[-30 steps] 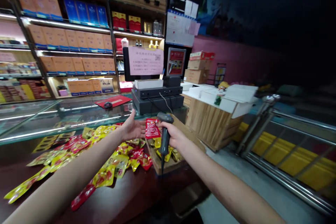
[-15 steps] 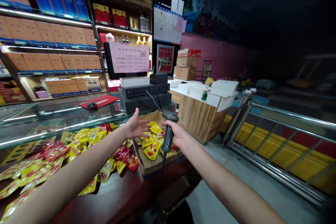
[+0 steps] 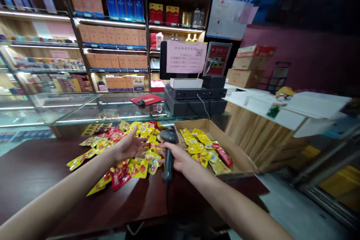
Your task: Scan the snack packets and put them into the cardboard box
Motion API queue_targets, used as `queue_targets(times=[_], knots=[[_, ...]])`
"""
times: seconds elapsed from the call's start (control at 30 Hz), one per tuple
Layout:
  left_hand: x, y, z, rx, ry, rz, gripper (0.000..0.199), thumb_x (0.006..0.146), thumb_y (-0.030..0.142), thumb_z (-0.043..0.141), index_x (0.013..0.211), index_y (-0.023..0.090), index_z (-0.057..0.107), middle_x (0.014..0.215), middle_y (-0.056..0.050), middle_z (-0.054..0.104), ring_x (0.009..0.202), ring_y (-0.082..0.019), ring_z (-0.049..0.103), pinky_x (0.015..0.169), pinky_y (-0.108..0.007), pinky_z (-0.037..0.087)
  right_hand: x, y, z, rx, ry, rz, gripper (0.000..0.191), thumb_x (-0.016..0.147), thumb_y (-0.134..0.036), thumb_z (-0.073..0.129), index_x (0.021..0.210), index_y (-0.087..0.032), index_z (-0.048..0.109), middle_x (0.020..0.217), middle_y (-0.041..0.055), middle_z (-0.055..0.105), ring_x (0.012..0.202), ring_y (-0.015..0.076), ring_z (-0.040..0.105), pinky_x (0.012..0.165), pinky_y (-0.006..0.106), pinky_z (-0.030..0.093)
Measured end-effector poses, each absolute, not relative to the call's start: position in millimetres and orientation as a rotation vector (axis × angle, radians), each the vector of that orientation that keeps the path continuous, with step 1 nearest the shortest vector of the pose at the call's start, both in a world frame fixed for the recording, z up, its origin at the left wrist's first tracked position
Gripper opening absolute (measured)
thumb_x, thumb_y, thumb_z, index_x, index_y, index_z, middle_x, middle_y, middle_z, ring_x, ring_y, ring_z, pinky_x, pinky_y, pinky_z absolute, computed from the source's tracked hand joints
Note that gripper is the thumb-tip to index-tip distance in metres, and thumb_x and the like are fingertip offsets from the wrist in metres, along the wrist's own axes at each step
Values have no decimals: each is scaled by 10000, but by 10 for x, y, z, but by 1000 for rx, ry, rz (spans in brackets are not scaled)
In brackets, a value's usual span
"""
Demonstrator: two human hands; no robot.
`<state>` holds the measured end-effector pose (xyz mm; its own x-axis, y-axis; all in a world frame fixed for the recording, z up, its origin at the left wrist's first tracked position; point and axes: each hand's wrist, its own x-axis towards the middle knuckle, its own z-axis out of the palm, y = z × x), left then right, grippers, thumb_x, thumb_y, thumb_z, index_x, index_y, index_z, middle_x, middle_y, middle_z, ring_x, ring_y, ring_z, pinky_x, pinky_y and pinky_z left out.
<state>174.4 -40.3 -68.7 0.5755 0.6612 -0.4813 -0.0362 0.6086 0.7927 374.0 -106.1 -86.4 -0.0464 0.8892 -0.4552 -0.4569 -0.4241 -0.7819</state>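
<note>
My right hand grips a dark handheld barcode scanner, whose cable hangs down from the handle's end. To its left, my left hand is open, thumb up and fingers spread, over a heap of small snack packets in yellow and red wrappers. I cannot tell whether its fingertips touch the packets behind them. On the right stands a shallow cardboard box holding several more yellow and red packets.
The heap and box rest on a dark red table. Behind are a glass counter, a monitor with a pink notice, a black cash drawer and a red mouse pad. A wooden counter stands right; stocked shelves line the back.
The view has swung left, so the box now sits right of my hands. Both hands have moved from the box to the heap, the scanner still in my right hand.
</note>
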Motion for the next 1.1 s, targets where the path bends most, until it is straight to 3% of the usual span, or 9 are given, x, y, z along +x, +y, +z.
queue_targets(times=[0.2,0.37,0.63,0.7,0.87,1.1], knots=[[1255,-659,-1071,994,1159,516,481,689,439,685,1091,192,596,1338,-142,491,1215,-295,454,921,-373,403,3369,-1087,-1238,-1295,-584,1738,90,643,-116,620,694,-154,556,558,-25,543,510,106,534,570,293,515],[1260,-842,-1207,950,1166,582,406,659,364,723,1013,189,629,1159,-122,629,1138,-265,532,957,-361,400,3233,-1125,-1394,-1277,-510,1785,143,655,-86,589,770,-162,553,623,-8,589,546,117,572,606,307,517],[1398,-949,-1447,1381,1008,728,693,475,171,810,1136,208,606,1117,-91,650,1110,-291,540,941,-379,413,3207,-1079,-1201,-1038,-389,1813,84,688,-77,522,729,-141,558,652,20,635,619,125,628,646,271,518],[1441,-932,-1551,1488,1013,829,676,471,167,805,1118,216,617,1100,-91,651,1080,-298,554,938,-386,410,3200,-1069,-1134,-1016,-440,1783,94,681,-82,526,738,-141,572,688,33,654,688,143,650,641,260,514],[1572,-802,-1668,1588,1042,858,313,606,249,741,903,183,669,858,-66,694,844,-269,630,834,-389,457,3186,-1044,-1099,-1012,-555,1717,126,635,-96,570,752,-138,588,757,52,678,781,168,665,652,257,505],[1706,-497,-1414,1116,945,754,313,554,224,804,807,160,632,788,-61,698,788,-239,655,737,-351,497,3411,-1000,-1169,-1015,-581,1678,171,614,-92,587,779,-139,586,720,29,664,674,143,659,625,263,526]])
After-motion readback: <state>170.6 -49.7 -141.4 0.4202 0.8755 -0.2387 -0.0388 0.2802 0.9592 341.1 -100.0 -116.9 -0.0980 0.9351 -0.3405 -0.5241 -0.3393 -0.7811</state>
